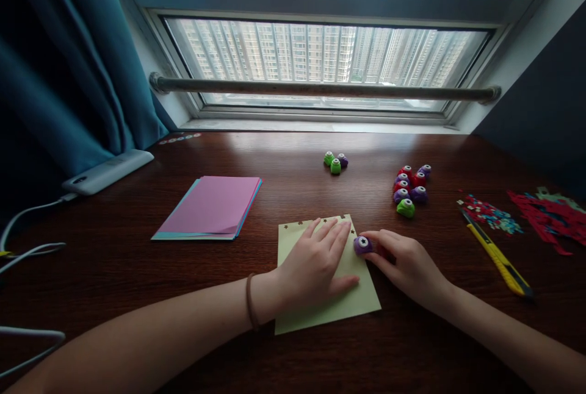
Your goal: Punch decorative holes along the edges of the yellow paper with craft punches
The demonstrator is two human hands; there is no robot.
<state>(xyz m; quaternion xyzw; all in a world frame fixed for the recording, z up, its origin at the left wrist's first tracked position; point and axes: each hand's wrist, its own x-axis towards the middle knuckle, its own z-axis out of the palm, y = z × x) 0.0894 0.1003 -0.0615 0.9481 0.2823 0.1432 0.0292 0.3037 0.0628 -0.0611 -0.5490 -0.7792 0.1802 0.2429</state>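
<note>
A sheet of pale yellow paper [297, 318] lies on the table, with several small star-shaped holes along its top edge and near its upper right corner. My left hand [315, 263] rests flat on the sheet, fingers spread. At the sheet's right edge, my right hand [407, 263] grips a purple craft punch [363, 244] between thumb and fingers. The punch has a white top marked with a dark star. Whether the paper sits inside its slot, I cannot tell.
Coloured paper sheets [210, 205] are stacked at left. More punches stand in a small group [336, 166] and a larger one [405, 208]. At right lie a yellow utility knife [499, 260], paper confetti [492, 214] and red scraps [549, 217]. A white device [110, 171] with cables is far left.
</note>
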